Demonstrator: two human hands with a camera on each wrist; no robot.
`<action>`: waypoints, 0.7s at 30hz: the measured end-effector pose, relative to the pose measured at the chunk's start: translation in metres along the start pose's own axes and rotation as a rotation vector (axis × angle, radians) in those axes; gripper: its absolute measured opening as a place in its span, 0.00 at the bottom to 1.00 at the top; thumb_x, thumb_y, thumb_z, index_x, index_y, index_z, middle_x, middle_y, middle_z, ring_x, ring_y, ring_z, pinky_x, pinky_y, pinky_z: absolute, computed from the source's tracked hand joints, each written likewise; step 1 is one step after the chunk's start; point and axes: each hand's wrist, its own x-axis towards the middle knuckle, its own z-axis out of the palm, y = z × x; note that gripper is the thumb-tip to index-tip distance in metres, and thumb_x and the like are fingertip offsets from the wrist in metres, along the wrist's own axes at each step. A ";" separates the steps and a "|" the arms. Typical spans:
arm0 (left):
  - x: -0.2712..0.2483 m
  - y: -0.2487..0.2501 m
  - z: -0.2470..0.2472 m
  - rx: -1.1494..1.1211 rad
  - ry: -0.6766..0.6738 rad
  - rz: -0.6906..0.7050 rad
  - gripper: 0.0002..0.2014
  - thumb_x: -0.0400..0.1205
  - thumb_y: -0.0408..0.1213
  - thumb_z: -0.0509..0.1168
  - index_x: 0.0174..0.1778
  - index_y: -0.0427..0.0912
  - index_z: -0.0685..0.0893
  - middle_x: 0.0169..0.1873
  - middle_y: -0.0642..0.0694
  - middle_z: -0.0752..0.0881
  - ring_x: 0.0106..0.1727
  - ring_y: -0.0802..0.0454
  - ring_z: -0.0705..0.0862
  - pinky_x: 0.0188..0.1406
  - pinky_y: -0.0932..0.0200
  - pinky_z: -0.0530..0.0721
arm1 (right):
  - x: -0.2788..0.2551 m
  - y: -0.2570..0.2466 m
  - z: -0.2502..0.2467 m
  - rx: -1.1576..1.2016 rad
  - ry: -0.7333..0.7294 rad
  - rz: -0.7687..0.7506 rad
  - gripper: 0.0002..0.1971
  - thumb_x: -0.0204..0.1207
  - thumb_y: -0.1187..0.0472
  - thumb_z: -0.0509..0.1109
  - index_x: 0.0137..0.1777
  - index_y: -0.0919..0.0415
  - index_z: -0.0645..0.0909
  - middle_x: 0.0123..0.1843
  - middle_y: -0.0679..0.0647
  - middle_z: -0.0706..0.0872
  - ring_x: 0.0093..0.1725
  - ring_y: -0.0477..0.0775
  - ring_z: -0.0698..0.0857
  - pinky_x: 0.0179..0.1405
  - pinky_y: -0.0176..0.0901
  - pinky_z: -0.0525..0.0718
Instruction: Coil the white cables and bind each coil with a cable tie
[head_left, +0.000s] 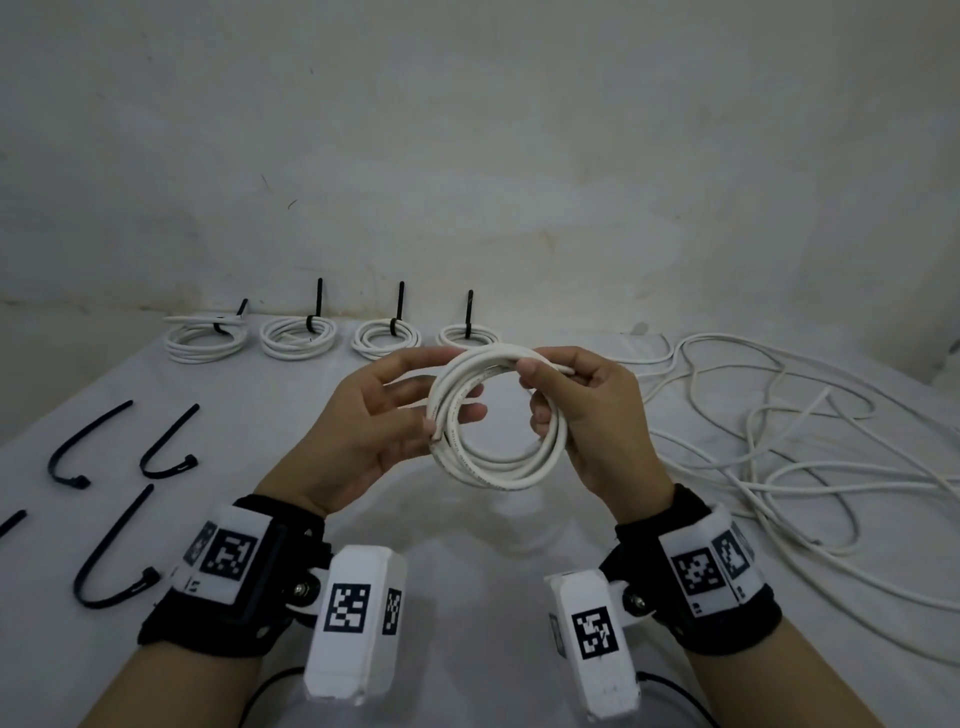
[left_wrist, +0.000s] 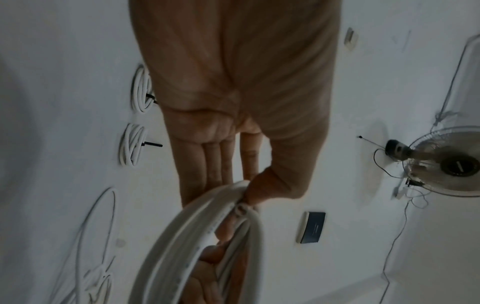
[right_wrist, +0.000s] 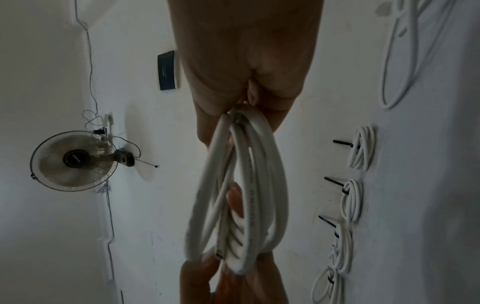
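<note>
White cable, wound into a coil (head_left: 496, 421) of several turns, hangs in the air between both hands above the table (head_left: 311, 395), in front of the chest; the ring stands near upright with its open face toward the head camera, so its axis runs from the person toward the wall, and 1 cut end lies at the left rim, by the thumb. The left hand (head_left: 374, 431) pinches that rim, thumb in front and straight fingers behind; the right hand (head_left: 587, 421) curls its fingers round the opposite rim and pins the other cable end along the top. By my reading the winding of this cable is done and the binding is not yet begun: no tie is on it. 4 bound coils (head_left: 298, 338) sit in a row by the wall, each with a black tail standing up; loose cable (head_left: 779, 441) sprawls at the right. The next move likely calls for 1 hand to hold all turns together alone while the other fetches a tie (head_left: 166, 447) from those lying at the left; slack grip may let the turns spring apart.
</note>
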 end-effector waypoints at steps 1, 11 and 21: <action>0.000 0.000 0.000 0.001 -0.002 0.010 0.31 0.62 0.31 0.71 0.65 0.40 0.79 0.56 0.35 0.88 0.56 0.39 0.88 0.44 0.54 0.88 | -0.001 0.000 0.000 0.013 -0.002 0.005 0.01 0.71 0.67 0.75 0.41 0.64 0.86 0.29 0.62 0.79 0.19 0.50 0.73 0.20 0.37 0.73; 0.004 -0.007 0.000 0.044 -0.011 0.048 0.27 0.61 0.29 0.76 0.56 0.48 0.82 0.40 0.40 0.89 0.38 0.48 0.88 0.41 0.53 0.88 | -0.004 0.000 0.005 0.004 -0.019 -0.004 0.01 0.71 0.67 0.75 0.41 0.65 0.86 0.30 0.64 0.79 0.19 0.50 0.73 0.20 0.38 0.73; 0.001 -0.002 -0.005 0.060 -0.063 0.015 0.32 0.62 0.22 0.71 0.63 0.47 0.81 0.41 0.41 0.90 0.44 0.49 0.89 0.38 0.55 0.87 | -0.007 0.000 0.010 0.196 0.022 0.076 0.00 0.72 0.70 0.71 0.42 0.67 0.84 0.28 0.52 0.81 0.20 0.44 0.72 0.17 0.32 0.70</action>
